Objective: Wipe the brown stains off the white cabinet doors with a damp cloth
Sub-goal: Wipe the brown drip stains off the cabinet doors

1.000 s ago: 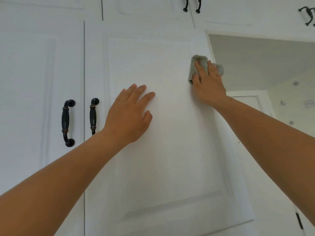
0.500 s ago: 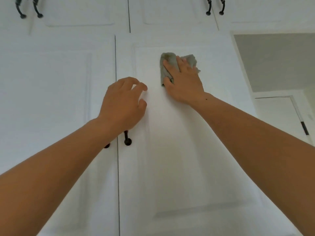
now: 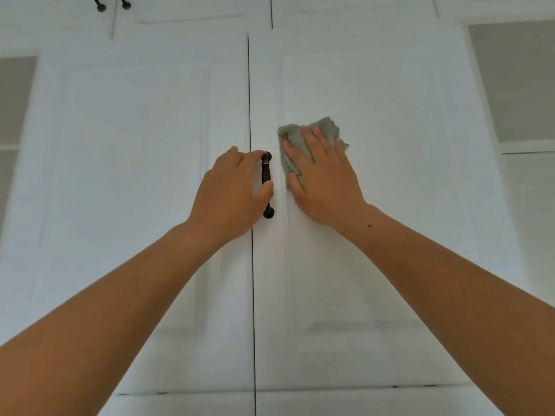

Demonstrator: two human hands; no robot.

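A: Where is the cloth?
B: The grey-green cloth lies flat on the right cabinet door, just right of the black handle. The right hand presses it with straight fingers; some cloth shows above the fingertips.
A: And the left hand?
B: The left hand is at the handle, fingers curled, thumb over it. If it really grips, I cannot tell.
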